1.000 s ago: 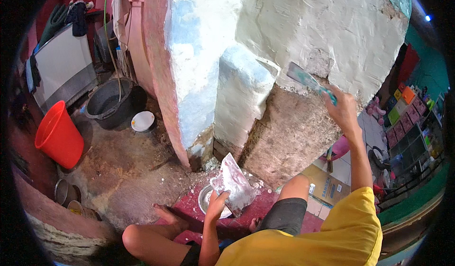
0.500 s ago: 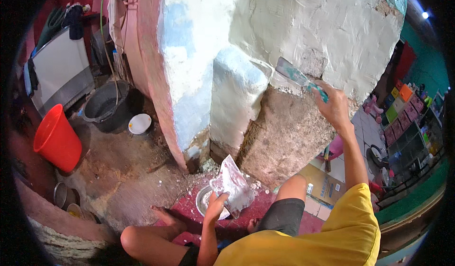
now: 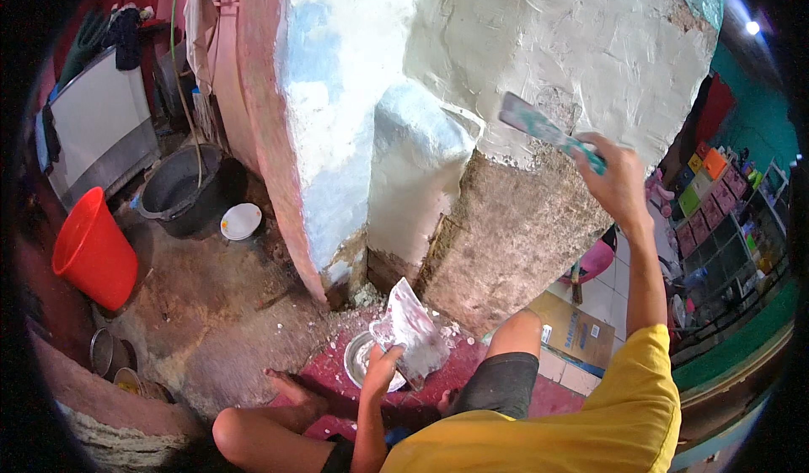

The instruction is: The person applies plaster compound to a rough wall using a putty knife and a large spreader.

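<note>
My right hand (image 3: 617,182) grips the teal handle of a putty knife (image 3: 533,119), its flat blade up against or just off the wall (image 3: 472,39); contact cannot be made out. Pale grey, ridged filler coats the wall above the blade, while bare rough concrete (image 3: 497,220) shows below. Low in front of me, my left hand (image 3: 381,370) is closed on a flat, pointed sheet (image 3: 409,321) smeared with white paste. Partly under that sheet sits a round metal bowl (image 3: 352,357) with white paste inside.
A rounded ledge (image 3: 417,128) juts from the wall. To the left stand a red bucket (image 3: 97,250), a black tub (image 3: 181,199) and a white plate (image 3: 241,221). Flattened cardboard (image 3: 577,326) lies by my right knee. Crumbs litter the floor at the wall's foot.
My right hand and the putty knife have shifted right and slightly up along the wall. My left hand still holds the sheet over the bowl, nearly unmoved.
</note>
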### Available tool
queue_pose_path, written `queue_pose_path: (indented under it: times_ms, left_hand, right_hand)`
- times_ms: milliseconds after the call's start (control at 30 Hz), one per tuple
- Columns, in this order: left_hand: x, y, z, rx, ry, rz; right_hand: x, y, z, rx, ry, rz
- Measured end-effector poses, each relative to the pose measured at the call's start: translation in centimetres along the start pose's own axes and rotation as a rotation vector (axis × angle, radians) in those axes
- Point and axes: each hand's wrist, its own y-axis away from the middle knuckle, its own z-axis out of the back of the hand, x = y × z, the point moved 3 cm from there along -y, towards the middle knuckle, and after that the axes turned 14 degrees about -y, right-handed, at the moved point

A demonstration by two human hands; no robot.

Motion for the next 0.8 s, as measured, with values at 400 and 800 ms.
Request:
queue_pose_path:
  times_ms: [400,800]
  left_hand:
    - [1.5,-0.4,1.3,-0.057,-0.017,-0.018]
    - [-1.1,0.5,0.6,-0.147,0.086,-0.011]
  right_hand:
    - [-1.1,1.7,5.5,-0.128,0.036,-0.115]
    - [-1.8,-2.6,5.1,-0.101,0.101,-0.047]
